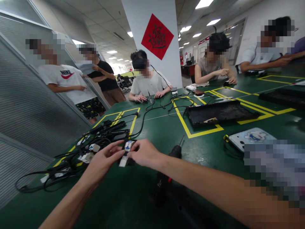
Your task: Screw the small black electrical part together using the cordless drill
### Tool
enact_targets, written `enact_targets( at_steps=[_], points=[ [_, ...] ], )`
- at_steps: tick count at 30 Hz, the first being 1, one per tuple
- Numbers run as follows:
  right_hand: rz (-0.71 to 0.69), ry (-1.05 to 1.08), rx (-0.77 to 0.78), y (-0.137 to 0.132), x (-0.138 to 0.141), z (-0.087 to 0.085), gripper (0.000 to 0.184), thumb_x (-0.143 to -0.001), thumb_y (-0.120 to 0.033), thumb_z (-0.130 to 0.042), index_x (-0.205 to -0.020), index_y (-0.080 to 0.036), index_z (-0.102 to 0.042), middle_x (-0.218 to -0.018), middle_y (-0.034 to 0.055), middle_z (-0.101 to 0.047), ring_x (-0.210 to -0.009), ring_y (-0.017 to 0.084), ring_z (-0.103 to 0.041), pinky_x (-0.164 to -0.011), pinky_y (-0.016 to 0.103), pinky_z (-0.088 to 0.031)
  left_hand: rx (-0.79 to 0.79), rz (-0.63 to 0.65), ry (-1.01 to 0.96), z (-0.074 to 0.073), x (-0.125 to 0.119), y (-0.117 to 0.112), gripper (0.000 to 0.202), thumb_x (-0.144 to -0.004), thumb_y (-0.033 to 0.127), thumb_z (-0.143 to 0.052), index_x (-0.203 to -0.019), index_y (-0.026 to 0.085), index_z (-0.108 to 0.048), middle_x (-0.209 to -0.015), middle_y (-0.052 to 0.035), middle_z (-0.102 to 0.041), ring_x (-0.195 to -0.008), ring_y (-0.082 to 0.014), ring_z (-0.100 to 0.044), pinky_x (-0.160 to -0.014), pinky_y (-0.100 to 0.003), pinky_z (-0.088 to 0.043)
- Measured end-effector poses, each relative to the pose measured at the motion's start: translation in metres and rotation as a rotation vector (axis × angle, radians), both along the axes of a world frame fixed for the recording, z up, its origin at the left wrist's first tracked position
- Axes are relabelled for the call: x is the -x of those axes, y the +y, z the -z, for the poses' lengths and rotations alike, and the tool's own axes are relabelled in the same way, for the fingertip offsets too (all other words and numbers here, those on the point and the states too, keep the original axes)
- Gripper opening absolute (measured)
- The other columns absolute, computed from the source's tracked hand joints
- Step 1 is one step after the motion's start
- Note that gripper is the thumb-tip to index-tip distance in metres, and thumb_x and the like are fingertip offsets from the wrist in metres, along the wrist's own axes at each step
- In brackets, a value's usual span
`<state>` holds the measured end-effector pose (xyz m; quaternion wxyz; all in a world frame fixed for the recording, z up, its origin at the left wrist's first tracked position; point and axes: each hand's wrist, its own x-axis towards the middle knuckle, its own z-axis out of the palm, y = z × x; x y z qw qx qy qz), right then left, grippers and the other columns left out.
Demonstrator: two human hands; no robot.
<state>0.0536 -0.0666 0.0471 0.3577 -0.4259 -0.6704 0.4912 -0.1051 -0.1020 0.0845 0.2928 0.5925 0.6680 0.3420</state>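
Note:
Just left of the middle, both my hands pinch a small dark piece with a white-and-blue label (129, 146). My left hand (106, 156) grips its left side between thumb and fingers. From the right, my right hand (145, 153) holds it with thumb and forefinger closed. A white tag (123, 161) hangs below it. The exact kind of this piece is too small and covered to tell. Beside my left hand lies a heap of black cables (119, 127) with white labels. Under my right forearm is a black power drill (175, 152), its bit pointing away from me.
A black tray (221, 112) lies on the green table (152, 130), which has yellow tape outlines (190, 132). At right is a phone in a pale case (250, 138). Several people sit across the table; two others stand at left. A cable (143, 122) crosses toward the far side.

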Motion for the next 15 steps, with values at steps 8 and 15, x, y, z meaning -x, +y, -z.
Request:
enact_targets(
  at_steps=[8,15],
  points=[
    [0.263,-0.278,-0.159,0.024,-0.101,0.006,0.073,-0.065,-0.035,-0.077,-0.123,-0.012,-0.039,-0.088,0.0063,-0.06,-0.079,0.019,-0.059,-0.062,0.023,-0.042,-0.023,0.539,-0.111,0.025,-0.067,0.084,0.051,-0.068,0.039,-0.068,-0.112,0.013,-0.06,-0.098,-0.0077,-0.069,-0.084,-0.0211,-0.063,-0.078,-0.034,-0.051],
    [0.266,-0.709,-0.335,0.024,-0.123,0.024,0.048,-0.068,-0.053,-0.074,-0.089,-0.011,-0.063,-0.086,0.0107,-0.059,-0.087,0.025,-0.054,-0.069,0.029,-0.04,-0.048,0.782,0.188,0.025,-0.092,0.095,0.041,-0.07,0.035,-0.065,-0.107,0.016,-0.065,-0.081,-0.0025,-0.064,-0.065,-0.0128,-0.055,-0.058,-0.022,-0.046]
  ],
)
